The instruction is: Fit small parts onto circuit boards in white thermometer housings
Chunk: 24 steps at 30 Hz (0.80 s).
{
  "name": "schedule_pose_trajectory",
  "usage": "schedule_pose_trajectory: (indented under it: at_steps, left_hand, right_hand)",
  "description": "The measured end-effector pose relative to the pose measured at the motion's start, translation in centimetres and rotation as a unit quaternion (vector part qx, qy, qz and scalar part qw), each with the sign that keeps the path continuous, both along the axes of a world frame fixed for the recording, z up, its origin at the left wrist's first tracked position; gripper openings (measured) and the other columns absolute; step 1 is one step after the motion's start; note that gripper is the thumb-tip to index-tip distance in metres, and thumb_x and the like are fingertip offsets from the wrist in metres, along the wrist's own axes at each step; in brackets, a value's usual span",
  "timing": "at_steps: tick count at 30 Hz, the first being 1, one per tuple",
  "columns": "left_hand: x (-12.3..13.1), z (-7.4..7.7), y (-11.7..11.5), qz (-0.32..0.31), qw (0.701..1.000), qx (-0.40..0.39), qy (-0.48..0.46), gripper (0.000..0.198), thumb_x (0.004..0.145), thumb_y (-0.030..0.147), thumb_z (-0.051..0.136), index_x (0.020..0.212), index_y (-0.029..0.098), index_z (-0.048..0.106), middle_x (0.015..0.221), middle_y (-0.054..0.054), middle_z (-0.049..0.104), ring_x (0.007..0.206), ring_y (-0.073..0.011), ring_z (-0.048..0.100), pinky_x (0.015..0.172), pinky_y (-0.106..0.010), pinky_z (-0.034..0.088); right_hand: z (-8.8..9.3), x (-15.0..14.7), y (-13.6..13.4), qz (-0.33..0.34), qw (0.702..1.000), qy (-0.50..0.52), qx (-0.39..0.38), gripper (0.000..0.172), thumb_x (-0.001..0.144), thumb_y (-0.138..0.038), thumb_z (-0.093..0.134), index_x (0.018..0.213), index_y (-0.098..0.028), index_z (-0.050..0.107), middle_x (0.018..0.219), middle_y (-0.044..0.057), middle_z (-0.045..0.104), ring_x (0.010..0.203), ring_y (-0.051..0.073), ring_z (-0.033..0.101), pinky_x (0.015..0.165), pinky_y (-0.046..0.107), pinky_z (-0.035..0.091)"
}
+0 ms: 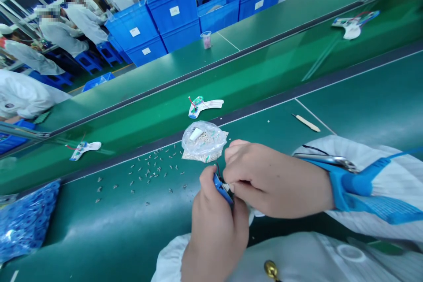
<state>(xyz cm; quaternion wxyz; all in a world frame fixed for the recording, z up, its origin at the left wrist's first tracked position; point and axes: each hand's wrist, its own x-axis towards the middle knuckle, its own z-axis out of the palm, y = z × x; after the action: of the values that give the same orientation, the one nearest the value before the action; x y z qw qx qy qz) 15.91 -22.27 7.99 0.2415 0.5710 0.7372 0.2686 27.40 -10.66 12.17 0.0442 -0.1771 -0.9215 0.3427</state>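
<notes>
"The left hand (214, 224): what's in it?"

"A small blue plastic part (222, 188), pinched between thumb and fingers, with a bit of metal showing at one end. The right hand (274, 180) comes in from the side, its fingertips (233, 187) pressing on that same end, so the two hands are together, clamped on the part just above the bench."

"Anything on that right wrist?"

"A blue wrist strap (343, 185), with a chrome tool (325, 161) lying against it, over the white sleeve (333, 145)."

"And the surface?"

"A green mat (264, 132) holds a clear plastic bag (203, 141) of small metal parts, with loose metal parts (152, 169) scattered just beside it and a wooden-handled tool (306, 122) off to the right."

"Further out?"

"A green conveyor belt (231, 83) carries white assemblies (205, 106) with red wires. Beyond it, people in white coats (62, 31) are near stacked blue crates (172, 9)."
</notes>
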Motion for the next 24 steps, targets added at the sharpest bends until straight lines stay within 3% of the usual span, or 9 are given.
schedule_pose_trajectory:
  at_steps: [4,7,10,14,16,17,19,21,24]
  left_hand:
    - [0.7,0.1,0.2,0.0,0.991,0.033,0.132,0.042,0.08,0.017,0.044,0.119,0.014,0.031,0.069,-0.009,0.066,0.053,-0.0326,0.064,0.045,-0.034,0.04]
    - [0.9,0.1,0.5,-0.002,0.984,0.044,0.173,0.043,0.077,0.016,0.043,0.118,0.012,0.031,0.064,-0.009,0.064,0.047,-0.0318,0.062,0.043,-0.034,0.038]
    - [0.8,-0.1,0.8,-0.006,0.992,0.003,0.125,0.044,0.078,0.016,0.044,0.12,0.013,0.031,0.071,-0.011,0.066,0.055,-0.033,0.065,0.047,-0.036,0.042]
    - [0.5,-0.8,1.2,-0.002,1.0,-0.03,0.008,0.056,0.081,0.017,0.046,0.134,0.016,0.028,0.11,-0.019,0.062,0.092,-0.0337,0.065,0.069,-0.043,0.05]
    - [0.4,-1.2,1.2,0.009,1.0,-0.01,-0.019,0.06,0.082,0.02,0.047,0.139,0.019,0.027,0.125,-0.019,0.053,0.106,-0.0334,0.059,0.079,-0.046,0.049]
    - [0.4,-1.4,1.2,0.017,0.999,-0.003,-0.031,0.061,0.083,0.021,0.048,0.14,0.02,0.027,0.128,-0.019,0.05,0.107,-0.0329,0.057,0.081,-0.046,0.048]
    - [0.3,-1.6,1.1,0.032,0.998,-0.006,-0.056,0.062,0.084,0.024,0.049,0.142,0.022,0.027,0.13,-0.018,0.049,0.103,-0.0315,0.058,0.08,-0.047,0.048]
    - [0.4,-1.8,1.0,0.029,0.996,-0.023,-0.081,0.062,0.084,0.024,0.049,0.143,0.023,0.029,0.132,-0.017,0.05,0.098,-0.0298,0.06,0.079,-0.046,0.048]
    - [0.7,-2.1,0.8,0.007,0.995,-0.043,-0.088,0.061,0.081,0.024,0.051,0.141,0.024,0.039,0.13,-0.016,0.053,0.1,-0.0311,0.06,0.076,-0.041,0.05]
  right_hand:
    - [-0.3,0.1,0.0,-0.012,0.999,0.031,-0.013,0.026,0.078,-0.009,0.038,0.053,-0.017,0.033,0.055,0.0,0.04,0.061,0.014,0.036,0.073,0.033,0.034]
    - [-0.6,0.2,0.2,-0.01,0.999,0.048,-0.021,0.026,0.077,-0.008,0.039,0.054,-0.017,0.033,0.055,0.0,0.041,0.061,0.013,0.037,0.072,0.032,0.034]
    - [-1.2,0.1,0.5,0.001,0.999,0.036,-0.037,0.025,0.077,-0.008,0.04,0.054,-0.017,0.037,0.055,0.0,0.044,0.062,0.013,0.041,0.071,0.03,0.035]
    - [-2.4,0.1,2.6,0.009,0.994,-0.026,-0.108,0.024,0.078,-0.01,0.044,0.055,-0.015,0.052,0.057,-0.001,0.051,0.063,0.012,0.048,0.069,0.026,0.038]
    - [-3.0,0.6,5.3,-0.09,0.987,-0.072,-0.115,0.021,0.078,-0.014,0.051,0.058,-0.014,0.059,0.058,-0.002,0.055,0.063,0.012,0.052,0.065,0.023,0.039]
    - [-3.2,1.0,7.1,-0.184,0.974,-0.096,-0.094,0.019,0.078,-0.018,0.056,0.061,-0.015,0.062,0.06,-0.002,0.057,0.064,0.012,0.053,0.063,0.023,0.04]
    - [-3.7,2.1,11.4,-0.328,0.939,-0.099,-0.032,0.021,0.085,-0.019,0.05,0.073,-0.013,0.066,0.073,0.003,0.064,0.073,0.015,0.058,0.066,0.024,0.043]
    - [-4.1,3.2,15.6,-0.445,0.89,-0.094,0.031,0.035,0.095,-0.019,0.033,0.093,-0.009,0.066,0.094,0.01,0.064,0.09,0.02,0.06,0.075,0.029,0.045]
    - [-5.3,3.7,20.0,-0.535,0.836,-0.094,0.077,0.029,0.095,-0.032,0.049,0.115,-0.012,0.057,0.115,0.009,0.058,0.102,0.021,0.058,0.087,0.04,0.049]
